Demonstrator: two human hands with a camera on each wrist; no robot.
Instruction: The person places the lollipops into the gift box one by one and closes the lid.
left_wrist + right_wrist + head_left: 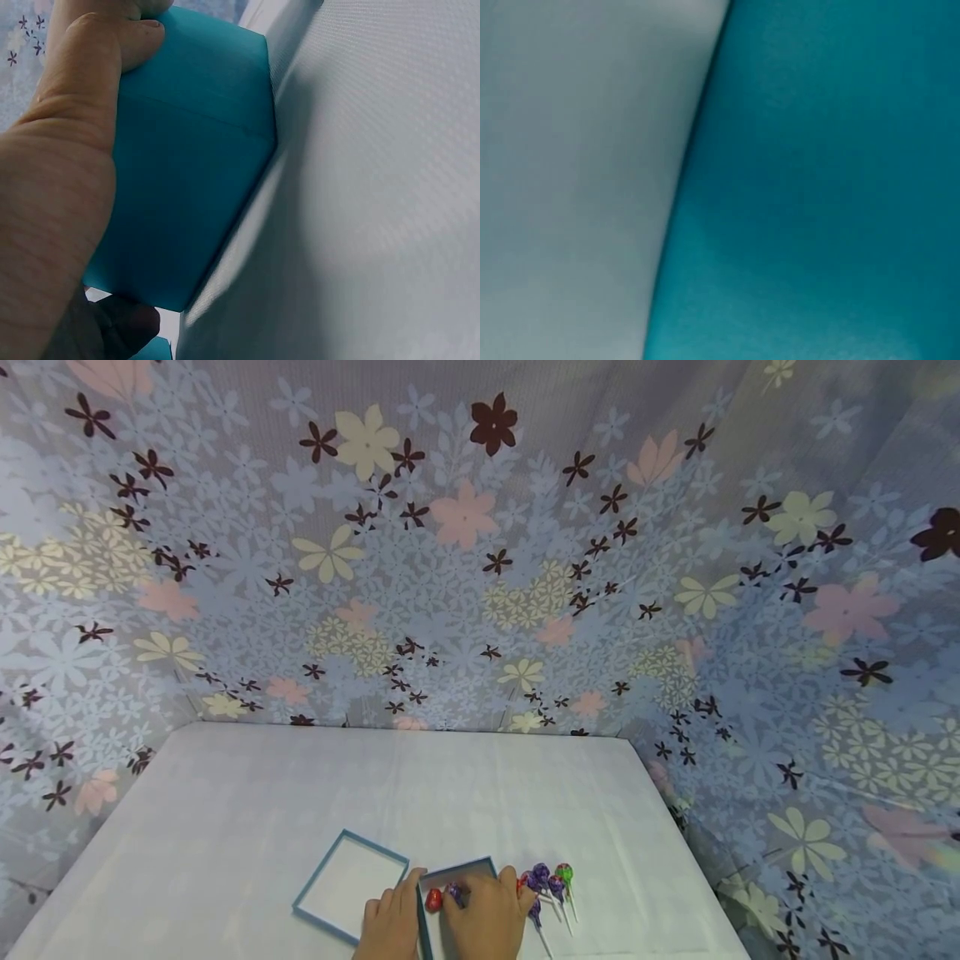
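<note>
Leftward, lid (350, 883) on table (420, 793) with ample depth behind; left hand (392, 918) gripping box (180, 195), near edge cut off; inside, red candy (433, 900), purple candy (454, 892) against right hand (486, 917), fingertips hidden, cannot tell if pinching; rightmost, lollipops (542, 872) bunched just outside.

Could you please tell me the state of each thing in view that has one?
Teal box: open, gripped by the left hand.
Box lid: off, lying inner side up.
Red lollipop: inside the box, stick not visible.
Purple lollipop: inside the box, apparently pinched by the right hand.
Loose lollipops: wrapped, lying outside the box.
Floral cloth: hanging.
</note>
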